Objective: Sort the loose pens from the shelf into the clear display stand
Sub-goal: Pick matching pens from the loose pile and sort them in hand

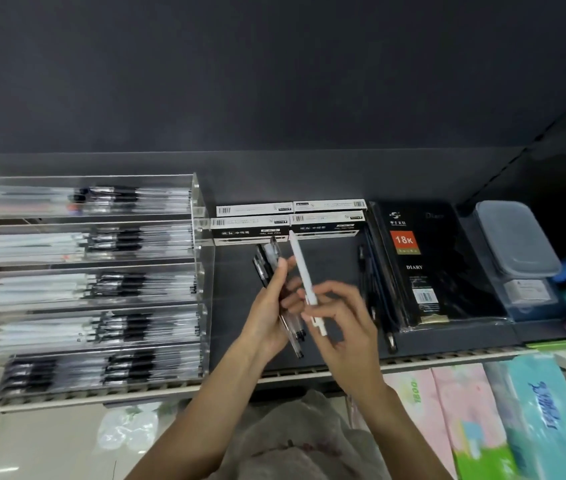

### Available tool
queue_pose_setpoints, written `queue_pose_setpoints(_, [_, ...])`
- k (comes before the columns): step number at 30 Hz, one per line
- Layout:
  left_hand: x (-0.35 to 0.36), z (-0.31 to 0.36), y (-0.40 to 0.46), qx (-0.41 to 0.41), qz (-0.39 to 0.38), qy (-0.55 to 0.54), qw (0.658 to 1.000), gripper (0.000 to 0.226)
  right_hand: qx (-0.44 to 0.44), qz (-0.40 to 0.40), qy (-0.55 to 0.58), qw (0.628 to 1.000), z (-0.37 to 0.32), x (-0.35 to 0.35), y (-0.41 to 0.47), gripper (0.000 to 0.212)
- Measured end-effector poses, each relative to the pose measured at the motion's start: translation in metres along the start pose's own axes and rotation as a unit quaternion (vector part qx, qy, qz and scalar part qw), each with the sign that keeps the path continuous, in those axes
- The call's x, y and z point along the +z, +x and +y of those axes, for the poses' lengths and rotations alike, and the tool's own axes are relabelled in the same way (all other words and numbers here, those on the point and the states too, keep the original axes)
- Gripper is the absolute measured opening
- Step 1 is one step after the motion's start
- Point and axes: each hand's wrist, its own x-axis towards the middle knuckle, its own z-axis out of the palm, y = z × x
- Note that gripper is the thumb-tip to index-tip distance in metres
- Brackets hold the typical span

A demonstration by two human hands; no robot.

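My left hand (267, 306) grips a bundle of clear pens with black caps (267, 259) above the dark shelf (330, 268). My right hand (342, 327) pinches a white pen (300, 268) that leans against the bundle, its tip pointing up and away. A few more dark loose pens (375, 292) lie on the shelf to the right of my hands. The clear display stand (202, 244) stands at the left with several tiers, each filled with rows of pens.
White pen boxes (288, 220) are stacked at the back of the shelf. A black diary (426, 265) lies to the right, then a grey plastic container (516, 237). Tissue packs (503, 417) sit below the shelf's front edge (447, 358).
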Motion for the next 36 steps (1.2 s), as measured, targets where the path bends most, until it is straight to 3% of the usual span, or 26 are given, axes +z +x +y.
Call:
queue_pose_setpoints(4, [0.004,-0.002,0.002,0.009,0.025,0.052,0.998,0.027,-0.038,-0.057,-0.1,0.993,0.009,0.002,-0.005,0.016])
queue_pose_setpoints(9, [0.005,-0.001,-0.001,0.034,0.027,-0.026,0.999,0.015,-0.067,-0.107,-0.191,0.974,0.012,0.0,-0.013,0.016])
queue_pose_setpoints(12, [0.002,0.003,-0.009,0.085,0.07,-0.073,0.991,0.011,0.07,-0.109,-0.095,0.987,0.001,-0.001,-0.02,0.032])
queue_pose_setpoints(15, [-0.002,0.007,-0.022,0.147,0.108,-0.088,0.979,0.017,0.203,-0.128,-0.008,0.971,-0.01,0.012,-0.025,0.044])
queue_pose_setpoints(18, [-0.009,0.012,-0.04,0.196,0.106,-0.089,0.971,0.01,0.183,-0.142,0.01,0.973,-0.013,0.03,-0.025,0.023])
queue_pose_setpoints(20, [-0.02,0.017,-0.054,0.217,0.085,-0.08,0.969,0.018,0.193,-0.137,0.065,0.969,-0.017,0.041,-0.021,0.01])
queue_pose_setpoints(25, [-0.058,0.031,-0.09,0.244,0.082,-0.059,0.964,0.023,0.279,-0.169,0.209,0.922,-0.036,0.065,-0.011,0.011])
queue_pose_setpoints(28, [-0.078,0.04,-0.108,0.256,0.073,-0.096,0.959,0.02,0.257,-0.211,0.188,0.924,-0.047,0.085,-0.015,0.013])
queue_pose_setpoints(32, [-0.114,0.053,-0.124,0.262,0.116,-0.153,0.946,0.02,0.235,-0.271,0.167,0.918,-0.066,0.115,-0.018,0.008])
queue_pose_setpoints(36, [-0.152,0.08,-0.134,0.259,0.11,-0.169,0.945,0.023,0.237,-0.255,0.131,0.928,-0.085,0.154,-0.025,0.008])
